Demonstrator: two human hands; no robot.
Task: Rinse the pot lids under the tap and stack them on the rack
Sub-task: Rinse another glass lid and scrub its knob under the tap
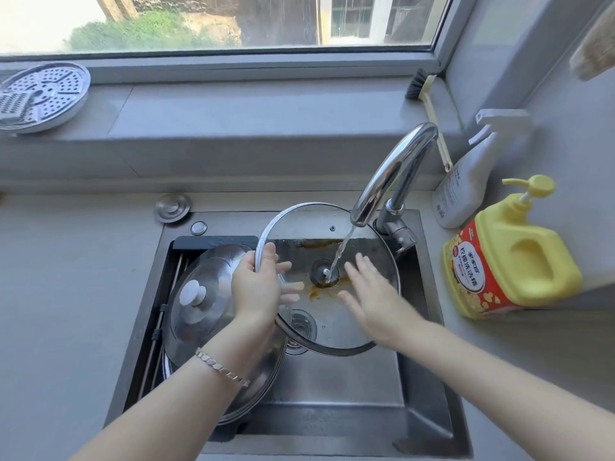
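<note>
Glossy steel lid [213, 294], clear glass lid [352, 324], chrome tap [396, 171]

bright, even daylight pours in from the window [216, 24] at 12 o'clock, blown out white toward 11. soft, faint shadows below. glare streaks the chrome tap [396, 168] at 2. wide-angle distortion bows the sill [233, 108] and edges; corners look slightly soft.

A red label [466, 272] on the yellow plastic pump bottle [532, 261] carries white Chinese characters that appear to read 柠檬洗洁精. Print on the white plastic spray bottle [461, 191] is too small to read.
</note>
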